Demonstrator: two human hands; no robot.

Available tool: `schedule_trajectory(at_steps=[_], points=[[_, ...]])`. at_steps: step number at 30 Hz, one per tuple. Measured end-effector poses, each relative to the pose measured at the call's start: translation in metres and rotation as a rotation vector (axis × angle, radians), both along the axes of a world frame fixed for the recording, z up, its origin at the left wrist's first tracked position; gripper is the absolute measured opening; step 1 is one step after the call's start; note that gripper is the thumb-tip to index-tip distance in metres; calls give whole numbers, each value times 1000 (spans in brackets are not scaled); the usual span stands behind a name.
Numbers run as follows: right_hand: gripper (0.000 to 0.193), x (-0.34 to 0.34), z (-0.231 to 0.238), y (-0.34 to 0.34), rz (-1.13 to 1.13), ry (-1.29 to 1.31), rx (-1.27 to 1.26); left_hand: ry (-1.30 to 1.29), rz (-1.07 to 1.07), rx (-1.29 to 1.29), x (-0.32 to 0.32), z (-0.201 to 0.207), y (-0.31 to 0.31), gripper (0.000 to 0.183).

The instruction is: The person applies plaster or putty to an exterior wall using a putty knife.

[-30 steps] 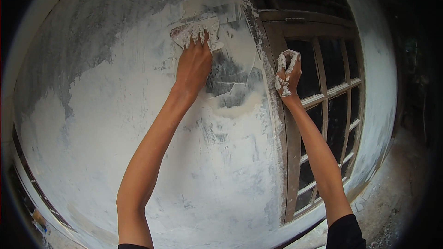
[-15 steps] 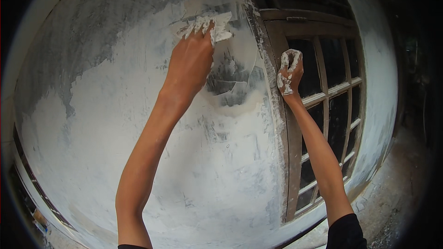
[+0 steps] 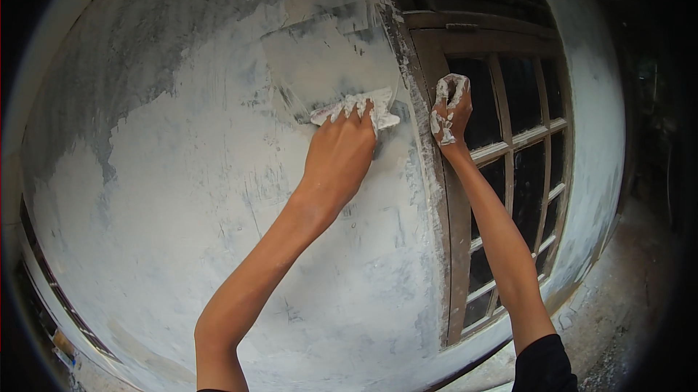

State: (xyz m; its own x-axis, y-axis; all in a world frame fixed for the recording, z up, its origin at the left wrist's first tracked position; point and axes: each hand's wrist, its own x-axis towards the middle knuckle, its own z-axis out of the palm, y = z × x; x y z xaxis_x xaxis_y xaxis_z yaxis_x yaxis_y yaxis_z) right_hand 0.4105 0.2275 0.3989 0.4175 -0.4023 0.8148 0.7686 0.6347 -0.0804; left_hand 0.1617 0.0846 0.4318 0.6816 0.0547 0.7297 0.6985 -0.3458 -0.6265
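My left hand (image 3: 338,152) is closed on a flat putty spreader (image 3: 387,117) and presses it against the wall (image 3: 211,174). Thick white putty coats the spreader's edge and my fingertips. Just above it lies a smooth patch of fresh putty (image 3: 316,54), with scrape lines round its border. My right hand (image 3: 452,116) is curled closed in front of the wooden window frame, its fingers and back smeared with white putty. A dark hollow shows within its curled fingers; whether it holds anything I cannot make out.
A brown wooden window frame (image 3: 456,268) with several dark panes and white-streaked bars stands right of the wall's rough edge. Beyond it is a pale wall section (image 3: 596,137). Gritty ground (image 3: 618,319) shows at the lower right. The upper left wall (image 3: 131,50) is bare grey.
My left hand has drawn the spreader down and to the right, covering the dark bare patch with putty. The right hand has stayed nearly in place beside the window frame.
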Motion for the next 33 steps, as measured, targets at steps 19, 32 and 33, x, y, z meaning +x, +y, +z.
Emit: schedule_trajectory(at_steps=[19, 32, 33], points=[[36, 2, -1, -6, 29, -33, -63, 33, 99, -72, 2, -27, 9, 58], [59, -5, -4, -11, 163, -34, -132, -81, 79, 11, 39, 120, 50, 34], [59, -6, -4, -10, 166, -31, -133, -79, 92, 50, 42, 98, 50, 40]])
